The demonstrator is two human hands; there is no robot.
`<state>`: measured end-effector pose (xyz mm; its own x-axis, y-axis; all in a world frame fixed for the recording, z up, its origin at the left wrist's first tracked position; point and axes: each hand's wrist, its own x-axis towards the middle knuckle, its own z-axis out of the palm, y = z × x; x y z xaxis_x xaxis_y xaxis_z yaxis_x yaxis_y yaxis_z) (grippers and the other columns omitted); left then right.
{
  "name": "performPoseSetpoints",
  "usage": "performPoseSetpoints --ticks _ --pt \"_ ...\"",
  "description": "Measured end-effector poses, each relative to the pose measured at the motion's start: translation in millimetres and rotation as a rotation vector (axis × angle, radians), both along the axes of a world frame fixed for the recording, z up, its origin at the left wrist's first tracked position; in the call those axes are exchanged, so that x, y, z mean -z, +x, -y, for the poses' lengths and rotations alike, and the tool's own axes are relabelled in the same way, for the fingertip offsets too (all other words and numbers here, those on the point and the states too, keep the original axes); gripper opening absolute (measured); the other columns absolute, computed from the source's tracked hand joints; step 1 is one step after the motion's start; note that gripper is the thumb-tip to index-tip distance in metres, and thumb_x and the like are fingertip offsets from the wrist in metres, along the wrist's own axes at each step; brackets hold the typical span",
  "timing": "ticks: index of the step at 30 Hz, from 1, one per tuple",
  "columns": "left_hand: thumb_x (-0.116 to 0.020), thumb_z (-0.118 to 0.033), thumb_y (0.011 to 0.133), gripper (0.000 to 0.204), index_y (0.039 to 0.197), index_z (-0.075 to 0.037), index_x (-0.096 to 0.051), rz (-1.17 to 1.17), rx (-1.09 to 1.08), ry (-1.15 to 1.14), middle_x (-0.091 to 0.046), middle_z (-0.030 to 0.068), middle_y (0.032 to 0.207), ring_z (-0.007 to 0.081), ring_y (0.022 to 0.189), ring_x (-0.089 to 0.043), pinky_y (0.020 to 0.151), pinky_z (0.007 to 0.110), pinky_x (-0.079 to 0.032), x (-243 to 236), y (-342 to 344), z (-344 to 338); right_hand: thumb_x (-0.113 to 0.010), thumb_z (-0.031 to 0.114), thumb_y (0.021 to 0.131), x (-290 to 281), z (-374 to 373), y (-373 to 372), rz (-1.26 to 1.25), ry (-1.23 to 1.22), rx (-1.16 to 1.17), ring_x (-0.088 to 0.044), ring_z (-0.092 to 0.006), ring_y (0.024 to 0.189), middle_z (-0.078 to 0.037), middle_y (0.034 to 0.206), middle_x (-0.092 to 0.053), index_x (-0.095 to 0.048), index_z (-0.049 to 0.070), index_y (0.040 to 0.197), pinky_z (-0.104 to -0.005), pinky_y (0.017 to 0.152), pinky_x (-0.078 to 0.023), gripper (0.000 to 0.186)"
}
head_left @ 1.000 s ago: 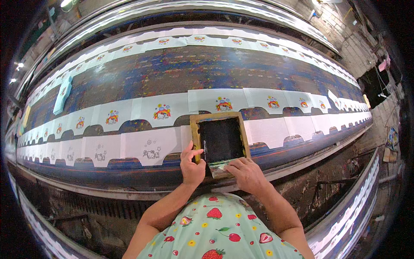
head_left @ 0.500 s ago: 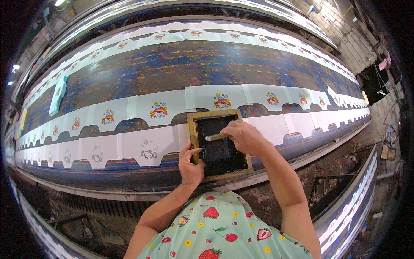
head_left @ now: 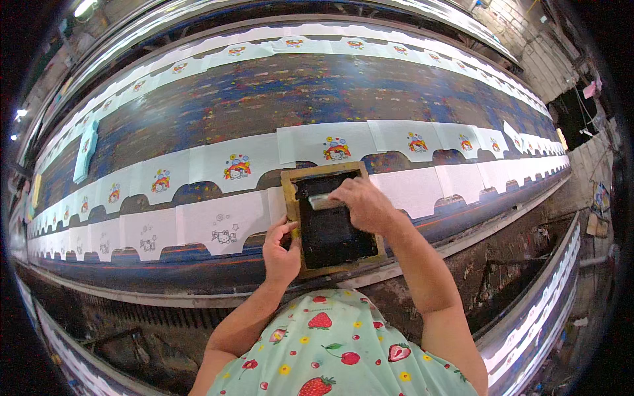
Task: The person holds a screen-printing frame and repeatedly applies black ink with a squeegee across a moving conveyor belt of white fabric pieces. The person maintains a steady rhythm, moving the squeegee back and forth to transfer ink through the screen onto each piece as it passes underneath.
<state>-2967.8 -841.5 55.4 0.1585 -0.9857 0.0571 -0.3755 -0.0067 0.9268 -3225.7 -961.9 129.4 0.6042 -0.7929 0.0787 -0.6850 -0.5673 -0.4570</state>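
A wooden screen frame (head_left: pixel 380 257) with dark ink over its mesh rests on the front row of pale fabric panels (head_left: pixel 412 191). My left hand (head_left: pixel 281 254) grips the frame's left side. Inside the frame, my right hand (head_left: pixel 356 201) is closed on a squeegee (head_left: pixel 320 201), held across the upper part of the dark mesh. Just left of the frame lies a panel printed with a grey line drawing (head_left: pixel 224 235). The row behind carries colourful rainbow cartoon prints (head_left: pixel 337 148).
The long printing table has a speckled blue-brown surface (head_left: pixel 317 89) and more printed panels (head_left: pixel 178 69) along its far edge. A folded mint cloth (head_left: pixel 86 152) lies at the left. Other long tables run behind and at the lower right (head_left: pixel 535 317). A block wall (head_left: pixel 538 53) stands at upper right.
My right hand has moved the squeegee from the frame's near edge up to the upper part of the mesh. My left hand stays on the frame's left side.
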Motion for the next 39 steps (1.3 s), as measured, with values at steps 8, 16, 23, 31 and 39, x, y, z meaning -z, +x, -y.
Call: performPoseSetpoints --ticks 8,16,23,31,39 --pt "-0.073 0.012 0.093 0.041 0.132 -0.001 -0.076 -0.033 -0.009 -0.027 -0.064 0.0251 0.158 0.0386 0.145 -0.065 0.121 0.044 -0.053 13 -3 -1 -0.075 -0.001 0.081 -5 -98 -7 -0.015 -0.014 -0.005 -0.067 -0.0378 0.122 -0.012 0.127 -0.073 -0.076 0.010 0.129 -0.0503 0.109 -0.054 0.049" --pt "-0.073 0.009 0.091 0.042 0.132 -0.001 -0.075 -0.023 -0.048 -0.115 -0.062 0.0270 0.160 0.0407 0.149 -0.061 0.126 0.046 -0.047 22 -15 -3 -0.075 0.008 0.089 -5 -151 -11 0.045 -0.003 -0.004 -0.065 -0.0382 0.127 -0.013 0.128 -0.070 -0.074 0.010 0.133 -0.0535 0.112 -0.053 0.044" --pt "-0.074 0.009 0.082 0.046 0.126 -0.003 -0.078 0.166 -0.055 -0.142 -0.060 0.0304 0.162 0.0438 0.150 -0.060 0.127 0.049 -0.045 17 -18 -8 -0.089 0.017 0.090 12 -165 -42 0.250 -0.066 0.197 -0.062 -0.0396 0.139 -0.015 0.141 -0.069 -0.075 0.011 0.136 -0.0533 0.118 -0.051 0.049" --pt "-0.072 0.012 0.082 0.039 0.116 -0.005 -0.080 0.071 -0.063 -0.230 -0.059 0.0300 0.165 0.0423 0.150 -0.058 0.127 0.050 -0.044 5 -93 -3 -0.091 0.011 0.093 38 -176 -129 0.583 0.116 0.490 -0.063 -0.0400 0.139 -0.019 0.145 -0.070 -0.076 0.007 0.136 -0.0531 0.119 -0.051 0.046" --pt "-0.069 0.012 0.082 0.038 0.114 -0.005 -0.080 0.086 -0.008 -0.309 -0.059 0.0317 0.160 0.0449 0.147 -0.058 0.128 0.052 -0.041 16 -229 16 -0.087 0.013 0.093 45 -169 -255 0.571 0.067 0.531 -0.062 -0.0396 0.141 -0.019 0.147 -0.070 -0.076 0.006 0.138 -0.0522 0.123 -0.046 0.047"
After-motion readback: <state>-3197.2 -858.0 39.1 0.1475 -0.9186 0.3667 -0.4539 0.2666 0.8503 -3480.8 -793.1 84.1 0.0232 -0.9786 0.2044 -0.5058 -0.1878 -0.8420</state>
